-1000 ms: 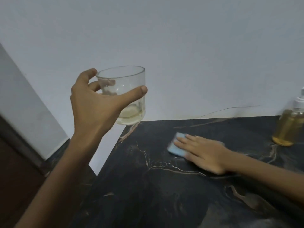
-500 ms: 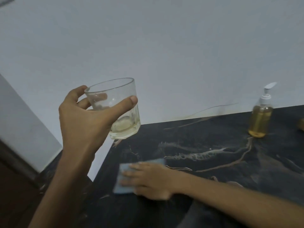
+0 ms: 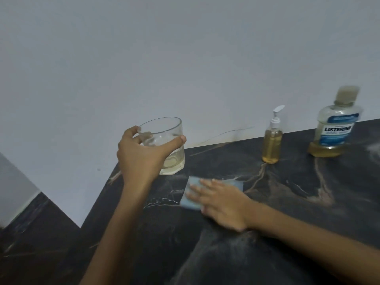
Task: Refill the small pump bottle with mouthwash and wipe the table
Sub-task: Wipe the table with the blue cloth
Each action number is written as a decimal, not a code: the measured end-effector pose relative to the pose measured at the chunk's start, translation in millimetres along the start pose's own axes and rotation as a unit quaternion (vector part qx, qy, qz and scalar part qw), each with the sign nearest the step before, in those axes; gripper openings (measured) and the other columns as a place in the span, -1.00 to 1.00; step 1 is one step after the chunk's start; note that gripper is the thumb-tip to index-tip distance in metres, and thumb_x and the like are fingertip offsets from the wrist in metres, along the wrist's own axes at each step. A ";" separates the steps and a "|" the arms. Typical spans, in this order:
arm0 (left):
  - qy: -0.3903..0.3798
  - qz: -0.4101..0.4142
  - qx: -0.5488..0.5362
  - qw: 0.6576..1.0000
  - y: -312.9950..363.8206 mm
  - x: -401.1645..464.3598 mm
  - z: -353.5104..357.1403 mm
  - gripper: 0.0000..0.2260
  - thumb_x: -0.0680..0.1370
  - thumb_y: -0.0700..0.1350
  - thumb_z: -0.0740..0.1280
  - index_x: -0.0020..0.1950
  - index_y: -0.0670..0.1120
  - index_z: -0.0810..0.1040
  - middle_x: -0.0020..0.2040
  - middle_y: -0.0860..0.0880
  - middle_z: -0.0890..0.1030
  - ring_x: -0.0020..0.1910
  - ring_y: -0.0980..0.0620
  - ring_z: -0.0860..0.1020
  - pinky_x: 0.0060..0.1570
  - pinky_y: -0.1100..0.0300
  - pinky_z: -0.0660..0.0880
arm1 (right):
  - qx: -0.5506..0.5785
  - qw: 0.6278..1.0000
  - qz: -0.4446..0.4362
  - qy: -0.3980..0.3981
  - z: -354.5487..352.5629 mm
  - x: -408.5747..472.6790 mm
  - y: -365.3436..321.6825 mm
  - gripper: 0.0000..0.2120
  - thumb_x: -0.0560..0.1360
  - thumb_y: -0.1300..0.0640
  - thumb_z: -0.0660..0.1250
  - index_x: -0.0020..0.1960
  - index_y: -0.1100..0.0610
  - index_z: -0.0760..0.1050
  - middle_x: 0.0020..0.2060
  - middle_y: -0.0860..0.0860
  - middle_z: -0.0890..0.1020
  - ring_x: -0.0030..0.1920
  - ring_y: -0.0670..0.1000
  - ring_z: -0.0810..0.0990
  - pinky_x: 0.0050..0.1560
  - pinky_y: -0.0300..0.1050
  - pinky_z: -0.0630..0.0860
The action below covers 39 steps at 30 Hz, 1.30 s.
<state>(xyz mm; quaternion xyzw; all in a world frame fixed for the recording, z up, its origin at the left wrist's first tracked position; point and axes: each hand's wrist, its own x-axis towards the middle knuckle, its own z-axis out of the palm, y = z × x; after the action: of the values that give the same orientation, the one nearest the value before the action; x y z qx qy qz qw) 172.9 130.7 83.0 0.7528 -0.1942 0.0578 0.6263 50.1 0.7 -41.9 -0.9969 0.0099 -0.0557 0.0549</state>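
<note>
Left hand (image 3: 141, 155) is gripping a clear, thick-based drinking glass (image 3: 164, 145), thumb across the front, fingers wrapped round the back, and is holding it raised above the left rear corner of the dark marble-patterned table (image 3: 277, 212); a shallow layer of pale yellow liquid is sitting in the bottom of the glass. Right hand (image 3: 222, 202) is lying flat, fingers straight and slightly spread, pressing down on a light blue folded cloth (image 3: 190, 199) that is resting on the tabletop just below and right of the glass. Small clear pump bottle with white pump head (image 3: 271, 145) is standing upright near the back edge by the plain grey-white wall (image 3: 164, 58), mostly full of amber liquid, apart from both hands. Large clear Listerine mouthwash bottle with blue label (image 3: 335, 128) is standing to its right, capped, yellow liquid showing only low in the base.
</note>
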 end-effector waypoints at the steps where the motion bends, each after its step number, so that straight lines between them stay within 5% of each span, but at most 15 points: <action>1: -0.002 -0.006 0.001 1.000 -3.5 -1.1 10.2 -0.05 -0.03 0.21 0.58 0.29 -0.06 0.43 0.00 0.06 0.59 0.07 0.03 0.59 0.15 -0.03 0.53 | 0.021 0.998 -0.054 -0.009 0.1 -25.0 -6.1 -0.51 0.64 -0.06 -0.08 0.54 -0.11 -0.07 0.53 -0.10 -0.05 0.52 -0.04 -0.19 0.48 -0.12 -0.26; 3: -0.011 -0.014 0.004 1.000 -11.5 -2.6 28.9 -0.06 -0.03 0.21 0.59 0.28 -0.08 0.44 -0.01 0.07 0.56 0.07 0.01 0.59 0.15 -0.03 0.53 | 0.074 0.991 -0.104 -0.042 -7.0 -69.7 -4.8 -0.52 0.61 -0.12 -0.10 0.52 -0.23 -0.06 0.52 -0.22 -0.05 0.50 -0.17 -0.21 0.46 -0.16 -0.28; 6: -0.028 -0.024 0.005 0.999 -24.9 -5.0 56.0 -0.11 0.02 0.16 0.64 0.27 -0.10 0.47 0.04 0.03 0.58 0.08 -0.02 0.58 0.14 -0.03 0.53 | 0.062 0.996 -0.046 -0.052 -26.0 -101.9 30.8 -0.57 0.62 -0.17 -0.11 0.46 -0.37 -0.12 0.48 -0.33 -0.09 0.46 -0.30 -0.23 0.45 -0.20 -0.29; 11: -0.046 -0.028 0.020 0.998 -43.8 -12.1 91.3 -0.15 0.08 0.13 0.64 0.29 -0.12 0.46 0.16 -0.07 0.60 0.15 -0.06 0.55 0.14 -0.06 0.53 | 0.016 0.996 0.077 -0.041 -32.9 -73.2 69.2 -0.54 0.64 -0.11 -0.08 0.48 -0.23 -0.17 0.49 -0.21 -0.10 0.50 -0.15 -0.18 0.45 -0.18 -0.25; 16: -0.045 -0.041 0.025 0.998 -56.4 -11.5 115.2 -0.14 0.08 0.13 0.64 0.29 -0.12 0.46 0.16 -0.05 0.60 0.16 -0.03 0.53 0.13 0.04 0.51 | 0.034 0.998 -0.006 -0.056 -19.3 -79.6 26.4 -0.52 0.61 -0.18 -0.12 0.50 -0.27 -0.12 0.50 -0.19 -0.08 0.50 -0.09 -0.21 0.47 -0.01 -0.26; 20: -0.039 -0.048 0.026 0.998 -62.0 -12.7 126.7 -0.15 0.07 0.13 0.64 0.28 -0.11 0.46 0.16 -0.06 0.60 0.03 0.05 0.53 0.02 0.17 0.47 | -0.083 0.994 -0.056 -0.051 -11.5 -124.7 22.2 -0.57 0.64 -0.12 -0.22 0.48 -0.22 0.09 0.46 -0.18 0.22 0.44 -0.03 0.26 0.44 -0.06 0.17; 26: -0.031 -0.044 0.028 0.998 -65.3 -11.9 132.8 -0.17 0.10 0.12 0.64 0.28 -0.12 0.46 0.16 -0.09 0.60 0.05 0.00 0.54 0.01 0.18 0.44 | -0.085 0.994 0.066 -0.019 -26.3 -155.5 42.5 -0.53 0.62 -0.16 -0.19 0.46 -0.16 0.22 0.39 -0.19 0.36 0.37 -0.11 0.36 0.32 -0.17 0.34; 27: -0.028 -0.045 0.029 0.998 -65.4 -11.3 132.3 -0.17 0.10 0.11 0.64 0.28 -0.12 0.46 0.16 -0.09 0.60 0.08 -0.02 0.55 0.03 0.16 0.45 | -0.063 0.993 0.098 -0.009 -31.0 -149.7 42.0 -0.52 0.61 -0.18 -0.18 0.48 -0.17 0.19 0.42 -0.19 0.31 0.41 -0.13 0.30 0.36 -0.18 0.32; 31: 0.000 -0.053 0.020 0.998 -66.8 -6.4 121.7 -0.19 0.11 0.10 0.64 0.27 -0.12 0.46 0.16 -0.08 0.60 0.02 0.02 0.52 0.03 0.18 0.43 | 0.055 0.990 0.125 0.028 -21.3 -86.2 51.7 -0.50 0.62 -0.13 -0.13 0.54 -0.14 -0.08 0.53 -0.13 -0.06 0.52 -0.08 -0.16 0.45 -0.17 -0.29; 36: 0.032 -0.030 0.027 0.999 -67.4 6.0 96.5 -0.19 0.11 0.10 0.64 0.27 -0.10 0.46 0.18 -0.09 0.59 0.12 -0.06 0.54 0.07 0.12 0.48 | 0.076 0.979 0.189 0.013 -16.8 24.3 75.6 -0.50 0.62 -0.03 -0.02 0.52 0.07 0.08 0.53 0.10 0.04 0.52 0.07 -0.03 0.49 -0.01 -0.13; 39: 0.032 -0.014 0.036 0.999 -66.6 9.3 83.8 -0.16 0.10 0.11 0.64 0.30 -0.09 0.45 0.22 -0.11 0.58 0.17 -0.12 0.54 0.16 -0.05 0.51 | 0.079 0.953 0.292 0.009 -18.3 63.9 87.5 -0.46 0.62 -0.01 -0.05 0.54 0.18 -0.01 0.53 0.13 0.01 0.52 0.10 -0.04 0.50 0.02 -0.10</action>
<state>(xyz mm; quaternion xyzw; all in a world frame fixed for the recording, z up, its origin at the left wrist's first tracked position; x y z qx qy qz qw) 192.6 57.0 7.2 0.7754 -0.1614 0.0796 0.6052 110.3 -89.8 -26.5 -0.9424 0.2965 -0.0470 0.1475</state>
